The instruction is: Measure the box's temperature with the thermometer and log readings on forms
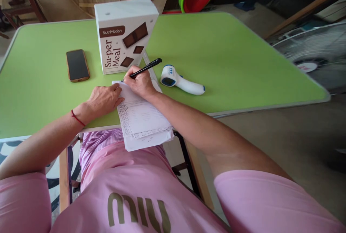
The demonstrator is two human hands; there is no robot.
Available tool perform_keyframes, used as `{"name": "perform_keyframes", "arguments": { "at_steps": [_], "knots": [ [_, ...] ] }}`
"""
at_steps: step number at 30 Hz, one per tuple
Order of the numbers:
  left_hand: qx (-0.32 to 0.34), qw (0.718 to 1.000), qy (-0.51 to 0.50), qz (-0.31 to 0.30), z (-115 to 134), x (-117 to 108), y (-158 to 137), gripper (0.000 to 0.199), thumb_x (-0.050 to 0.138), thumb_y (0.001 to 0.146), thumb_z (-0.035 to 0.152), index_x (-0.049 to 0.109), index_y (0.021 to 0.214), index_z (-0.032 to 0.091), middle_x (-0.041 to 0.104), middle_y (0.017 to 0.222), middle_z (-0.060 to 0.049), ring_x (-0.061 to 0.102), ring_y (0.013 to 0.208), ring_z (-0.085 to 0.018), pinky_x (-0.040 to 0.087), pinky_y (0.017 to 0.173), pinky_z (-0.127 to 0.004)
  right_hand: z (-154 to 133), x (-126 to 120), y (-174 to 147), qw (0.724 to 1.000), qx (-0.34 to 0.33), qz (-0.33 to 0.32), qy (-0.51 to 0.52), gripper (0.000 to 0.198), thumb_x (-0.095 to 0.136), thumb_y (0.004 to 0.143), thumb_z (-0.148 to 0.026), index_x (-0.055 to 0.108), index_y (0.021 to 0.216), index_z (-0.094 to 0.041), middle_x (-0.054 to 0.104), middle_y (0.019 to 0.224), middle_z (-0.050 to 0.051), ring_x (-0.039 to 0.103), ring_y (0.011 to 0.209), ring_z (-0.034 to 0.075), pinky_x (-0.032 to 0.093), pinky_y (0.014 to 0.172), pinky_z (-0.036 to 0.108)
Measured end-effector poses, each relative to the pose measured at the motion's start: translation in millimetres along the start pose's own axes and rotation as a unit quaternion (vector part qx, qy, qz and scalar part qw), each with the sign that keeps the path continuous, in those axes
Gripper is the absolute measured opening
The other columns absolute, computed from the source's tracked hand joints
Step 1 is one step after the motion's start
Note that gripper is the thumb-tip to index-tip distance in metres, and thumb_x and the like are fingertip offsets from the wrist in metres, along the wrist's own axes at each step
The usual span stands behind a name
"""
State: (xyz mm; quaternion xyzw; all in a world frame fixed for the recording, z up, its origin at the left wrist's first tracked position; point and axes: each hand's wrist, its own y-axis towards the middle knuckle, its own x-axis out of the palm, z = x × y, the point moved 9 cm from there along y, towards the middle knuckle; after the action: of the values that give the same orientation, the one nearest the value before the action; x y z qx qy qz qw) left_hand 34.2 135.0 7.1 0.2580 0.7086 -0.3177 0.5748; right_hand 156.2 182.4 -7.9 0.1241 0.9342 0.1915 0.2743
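Pink cloth shirt [129, 177] with big brown letters [142, 209] is closest. White written-on paper sheets [144, 117] lie on the flat green table [208, 49], poking past its near edge. The right hand [141, 84] pinches a thin black pen [150, 65] at their far end; the left hand [104, 99], loosely spread, touches their left side.

There were two hands [104, 99] [141, 83], one pen [149, 66] and one paper stack [143, 117]. One table [229, 56] carried one box [115, 47], one phone [77, 65] and one thermometer [189, 85].

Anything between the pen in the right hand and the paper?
Nothing visible. The right hand holds the pen, tip at the far end of the paper; the left hand lies at the paper's left edge.
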Motion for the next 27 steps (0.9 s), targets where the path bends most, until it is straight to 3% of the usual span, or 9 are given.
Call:
{"name": "perform_keyframes", "arguments": {
  "at_steps": [9, 16, 27],
  "knots": [
    [-0.003, 1.000, -0.008, -0.001, -1.6, 0.5, 0.7, 0.040, 0.037, 0.107, 0.038, 0.060, 0.129, 0.013, 0.065, 0.136, -0.013, 0.071, 0.097, -0.028, 0.043, 0.060, -0.036, -1.4, 0.8, 0.2, 1.000, 0.001, -0.002, 0.001, 0.015, 0.059, 0.073, -0.018, 0.048, 0.066, -0.025, 0.053, 0.061, -0.003, 0.048, 0.063, 0.015, 0.042, 0.065, 0.031],
    [0.000, 1.000, -0.008, 0.002, -1.1, -0.8, 0.3, 0.040, 0.039, 0.107, 0.037, 0.060, 0.129, 0.012, 0.066, 0.135, -0.012, 0.071, 0.097, -0.029, 0.042, 0.057, -0.038, -0.8, 2.8, 0.6, 1.000, -0.007, -0.020, -0.003, 0.016, 0.060, 0.074, -0.020, 0.047, 0.066, -0.025, 0.052, 0.062, -0.003, 0.046, 0.064, 0.015, 0.042, 0.065, 0.031],
    [0.002, 1.000, -0.009, 0.008, -3.1, 0.6, 0.6, 0.041, 0.040, 0.107, 0.039, 0.060, 0.131, 0.012, 0.065, 0.137, -0.012, 0.072, 0.098, -0.030, 0.041, 0.057, -0.037, 1.5, -0.4, 1.9, 1.000, -0.002, 0.003, 0.004, 0.017, 0.057, 0.073, -0.023, 0.043, 0.065, -0.026, 0.051, 0.060, -0.003, 0.045, 0.062, 0.015, 0.042, 0.064, 0.031]
  ]
}}
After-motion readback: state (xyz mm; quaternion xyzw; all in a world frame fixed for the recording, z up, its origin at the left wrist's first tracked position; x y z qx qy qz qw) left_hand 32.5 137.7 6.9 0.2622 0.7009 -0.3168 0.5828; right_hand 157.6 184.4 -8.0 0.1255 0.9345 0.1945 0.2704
